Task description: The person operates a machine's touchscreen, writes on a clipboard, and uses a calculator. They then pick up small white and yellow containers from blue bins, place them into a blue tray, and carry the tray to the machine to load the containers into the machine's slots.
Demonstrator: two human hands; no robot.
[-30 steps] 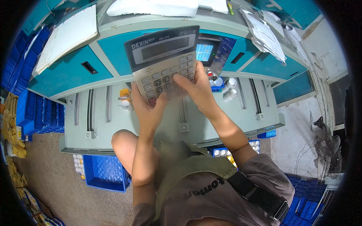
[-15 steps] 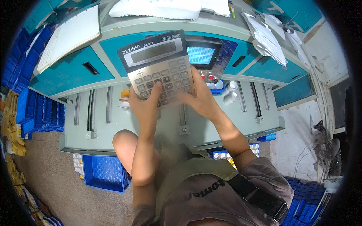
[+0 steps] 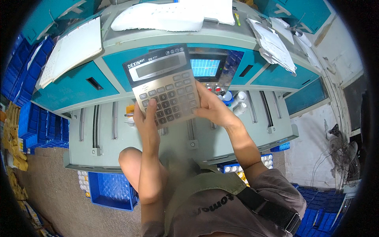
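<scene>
A large calculator [image 3: 162, 85], gold-coloured with a dark top band and a blank-looking display, is held up between both hands above the machine bed. My left hand [image 3: 147, 122] grips its lower left side, the thumb lying on the keys at the left. Along the right edge, my right hand [image 3: 215, 106] holds it with fingers behind and the thumb near the lower right keys. The fingers behind the calculator are hidden.
Behind the calculator glows a control screen [image 3: 205, 67] with red buttons below. White bottles [image 3: 239, 103] stand on the grey machine bed [image 3: 118, 146]. A blue crate [image 3: 112, 191] rests on the floor. Papers [image 3: 75, 49] hang over the teal cabinets; stacked blue crates [image 3: 39, 122] flank the left.
The calculator sits slightly lower in view. My left thumb has shifted left from the middle keys, and my right thumb has moved from over the keys toward the right edge.
</scene>
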